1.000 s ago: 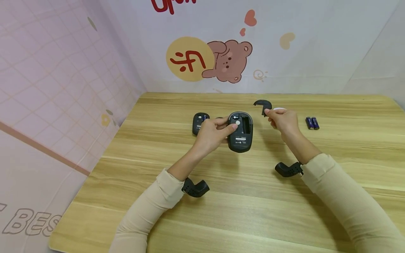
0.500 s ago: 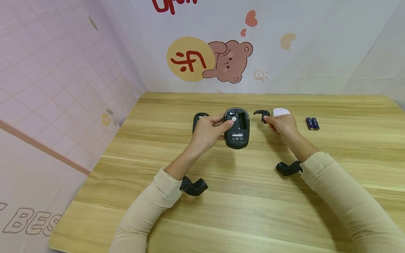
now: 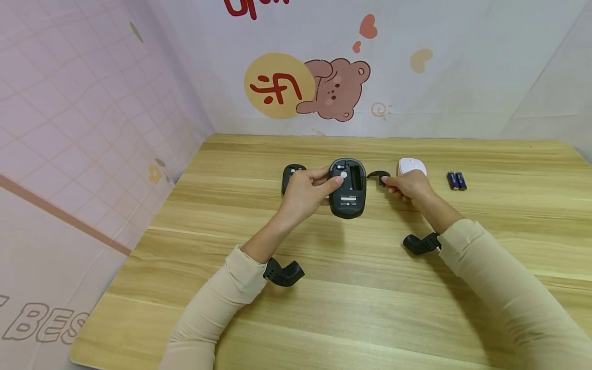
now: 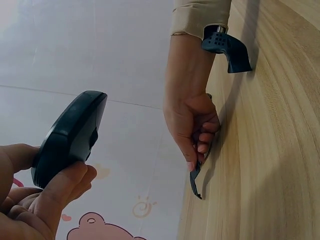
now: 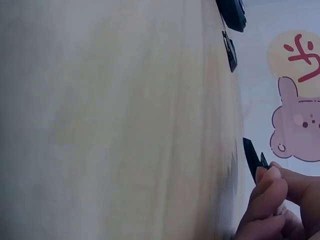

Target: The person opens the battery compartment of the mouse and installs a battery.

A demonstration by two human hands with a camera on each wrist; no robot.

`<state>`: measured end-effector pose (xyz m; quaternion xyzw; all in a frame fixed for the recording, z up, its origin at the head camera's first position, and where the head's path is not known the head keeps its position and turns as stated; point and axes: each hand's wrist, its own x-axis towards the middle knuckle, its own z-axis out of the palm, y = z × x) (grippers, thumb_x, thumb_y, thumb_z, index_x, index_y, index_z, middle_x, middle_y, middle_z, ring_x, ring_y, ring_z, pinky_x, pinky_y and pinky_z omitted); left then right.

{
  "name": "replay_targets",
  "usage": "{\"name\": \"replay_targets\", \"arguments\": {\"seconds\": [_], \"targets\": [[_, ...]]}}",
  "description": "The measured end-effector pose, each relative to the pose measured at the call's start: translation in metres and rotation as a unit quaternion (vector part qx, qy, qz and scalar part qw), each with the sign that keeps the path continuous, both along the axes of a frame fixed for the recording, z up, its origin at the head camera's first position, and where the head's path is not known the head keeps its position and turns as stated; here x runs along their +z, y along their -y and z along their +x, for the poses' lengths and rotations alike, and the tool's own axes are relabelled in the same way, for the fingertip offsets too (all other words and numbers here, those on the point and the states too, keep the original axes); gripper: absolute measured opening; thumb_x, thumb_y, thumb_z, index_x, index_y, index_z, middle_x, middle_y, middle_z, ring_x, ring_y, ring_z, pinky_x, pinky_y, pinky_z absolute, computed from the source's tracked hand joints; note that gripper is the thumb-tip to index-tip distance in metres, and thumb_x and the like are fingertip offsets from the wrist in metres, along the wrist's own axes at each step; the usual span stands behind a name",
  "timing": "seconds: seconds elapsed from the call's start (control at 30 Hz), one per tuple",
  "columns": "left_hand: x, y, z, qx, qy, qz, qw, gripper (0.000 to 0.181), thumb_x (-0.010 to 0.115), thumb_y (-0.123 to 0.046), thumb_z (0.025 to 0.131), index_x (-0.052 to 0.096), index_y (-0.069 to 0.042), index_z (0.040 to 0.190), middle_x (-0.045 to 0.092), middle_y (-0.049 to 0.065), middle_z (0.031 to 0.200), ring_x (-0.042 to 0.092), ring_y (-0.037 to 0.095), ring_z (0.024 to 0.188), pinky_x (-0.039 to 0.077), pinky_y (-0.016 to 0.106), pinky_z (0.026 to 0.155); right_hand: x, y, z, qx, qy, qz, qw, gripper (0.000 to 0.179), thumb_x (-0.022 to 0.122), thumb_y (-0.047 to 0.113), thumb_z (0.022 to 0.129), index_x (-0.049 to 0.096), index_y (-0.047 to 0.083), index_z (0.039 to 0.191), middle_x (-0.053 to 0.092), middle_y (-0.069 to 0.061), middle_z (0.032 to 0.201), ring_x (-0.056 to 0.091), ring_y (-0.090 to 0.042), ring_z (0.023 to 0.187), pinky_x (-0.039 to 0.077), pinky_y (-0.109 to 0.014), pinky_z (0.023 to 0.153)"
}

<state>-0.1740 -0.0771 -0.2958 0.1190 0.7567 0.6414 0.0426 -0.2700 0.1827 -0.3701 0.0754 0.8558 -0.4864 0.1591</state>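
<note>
My left hand (image 3: 302, 195) holds a black computer mouse (image 3: 348, 201) above the table, thumb on its underside. That underside faces the head camera, and its battery compartment (image 3: 355, 178) shows uncovered and dark inside. In the left wrist view the same mouse (image 4: 67, 135) appears edge-on between thumb and fingers. To its right, my right hand (image 3: 413, 185) pinches a curved black battery cover (image 3: 384, 176) by one end. The cover (image 4: 194, 183) hangs low, close to the tabletop, in the left wrist view; its thin profile (image 5: 250, 157) shows in the right wrist view.
A second black mouse (image 3: 287, 181) lies bottom up behind my left hand. A white mouse (image 3: 411, 165) sits just behind my right hand, and blue batteries (image 3: 457, 181) lie further right. A small black piece (image 5: 230, 51) rests on the table (image 3: 351, 308). The patterned wall (image 3: 462, 103) bounds the back.
The right hand has lowered the battery cover toward the table, and more of the white mouse shows. The left hand first shifted slightly up and left with the mouse, then stayed nearly still.
</note>
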Motion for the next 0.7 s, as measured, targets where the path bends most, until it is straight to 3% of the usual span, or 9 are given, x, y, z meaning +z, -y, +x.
{"name": "replay_targets", "arguments": {"seconds": [0.17,0.4,0.7], "targets": [[0.0006,-0.0004,-0.0001,0.001,0.004,-0.007,1.0,0.044,0.064,-0.012,0.088,0.052,0.002,0.129,0.064,0.017,0.109,0.067,0.019,0.087,0.056,0.028,0.064,-0.0004,0.0045,-0.0009,0.027,0.022,0.01,0.9993,0.032,0.061,0.029,0.09,0.067,0.008,0.066,0.058,0.006,0.051,0.052,-0.004,0.045,0.041,-0.02,0.041],[-0.0009,-0.0016,-0.0003,-0.002,0.008,-0.01,0.9999,0.045,0.064,-0.014,0.088,0.051,0.002,0.129,0.064,0.016,0.11,0.067,0.019,0.087,0.056,0.028,0.064,-0.0001,0.0092,-0.0022,0.029,0.04,0.015,0.9987,0.031,0.06,0.025,0.091,0.067,0.003,0.07,0.061,0.003,0.052,0.059,-0.006,0.048,0.049,-0.02,0.045],[-0.0009,-0.0027,-0.0004,-0.001,0.009,-0.018,0.9998,0.045,0.064,-0.015,0.089,0.052,0.002,0.129,0.063,0.017,0.11,0.067,0.019,0.087,0.056,0.027,0.063,-0.0025,0.0098,-0.0039,0.036,0.034,0.017,0.9986,0.031,0.059,0.023,0.091,0.067,0.0,0.071,0.062,0.002,0.054,0.061,-0.007,0.049,0.053,-0.022,0.049]]}}
